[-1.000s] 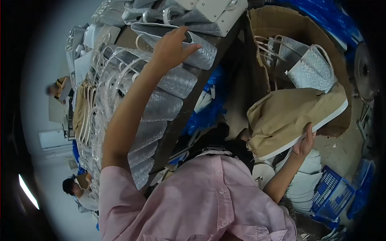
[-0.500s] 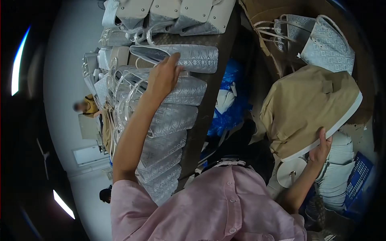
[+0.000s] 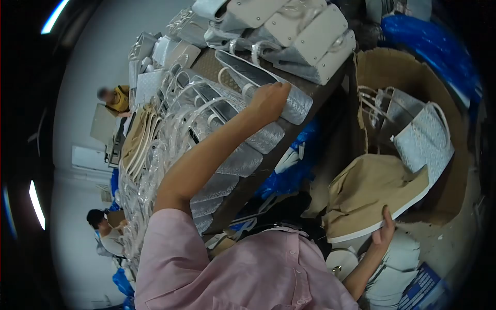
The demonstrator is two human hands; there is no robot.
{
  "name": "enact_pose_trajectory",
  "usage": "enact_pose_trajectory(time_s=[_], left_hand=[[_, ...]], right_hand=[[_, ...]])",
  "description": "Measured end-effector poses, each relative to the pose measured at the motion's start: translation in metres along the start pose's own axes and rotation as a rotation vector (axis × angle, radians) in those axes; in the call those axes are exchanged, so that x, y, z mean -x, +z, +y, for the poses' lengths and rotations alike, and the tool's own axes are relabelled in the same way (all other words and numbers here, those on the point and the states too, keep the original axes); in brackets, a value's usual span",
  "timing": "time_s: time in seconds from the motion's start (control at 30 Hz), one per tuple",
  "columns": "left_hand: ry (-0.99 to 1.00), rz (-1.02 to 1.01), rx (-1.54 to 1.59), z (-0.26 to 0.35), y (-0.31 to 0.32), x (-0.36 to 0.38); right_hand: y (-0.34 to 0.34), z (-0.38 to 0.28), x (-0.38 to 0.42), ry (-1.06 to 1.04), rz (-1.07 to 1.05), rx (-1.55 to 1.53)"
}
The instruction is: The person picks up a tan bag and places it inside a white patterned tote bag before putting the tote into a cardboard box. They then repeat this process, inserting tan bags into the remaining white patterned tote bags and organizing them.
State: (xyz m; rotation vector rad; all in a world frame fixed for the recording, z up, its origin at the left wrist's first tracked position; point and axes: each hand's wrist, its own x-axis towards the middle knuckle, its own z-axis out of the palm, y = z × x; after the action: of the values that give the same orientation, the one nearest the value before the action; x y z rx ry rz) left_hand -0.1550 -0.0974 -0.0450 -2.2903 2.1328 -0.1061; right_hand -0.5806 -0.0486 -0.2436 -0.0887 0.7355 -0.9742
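Observation:
My left hand [image 3: 270,101] reaches over a row of silver patterned handbags and is closed on the upper edge of one silver handbag [image 3: 297,106]. That bag lies tilted on the table, its dark opening showing to the left of my fingers. More silver handbags [image 3: 240,161] overlap below it, partly behind my forearm. In my right hand [image 3: 383,230] is a tan fabric piece with a white edge [image 3: 369,188], shaped like a bag body. The thumb presses on its near side by the white edge; the other fingers are mostly hidden behind it.
A large open cardboard box [image 3: 449,199] at right holds silver bags [image 3: 421,137]. Pale bags with metal studs [image 3: 305,33] crowd the table's far end. Stacked white pieces [image 3: 395,263] stand by a blue crate [image 3: 421,287] at lower right. Two people [image 3: 121,101] are at the far left.
The view has turned, shifting the table and box. My left hand has closed on the silver handbag's edge, and that bag now lies more slanted in view. My right hand still holds the tan piece.

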Motion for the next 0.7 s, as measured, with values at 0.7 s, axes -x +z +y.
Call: enact_pose_trajectory(time_s=[0.7], left_hand=[[0.270, -0.305, 0.219, -0.266, -0.020, -0.031]], right_hand=[[0.570, 0.005, -0.080, -0.471, -0.968, 1.013]])
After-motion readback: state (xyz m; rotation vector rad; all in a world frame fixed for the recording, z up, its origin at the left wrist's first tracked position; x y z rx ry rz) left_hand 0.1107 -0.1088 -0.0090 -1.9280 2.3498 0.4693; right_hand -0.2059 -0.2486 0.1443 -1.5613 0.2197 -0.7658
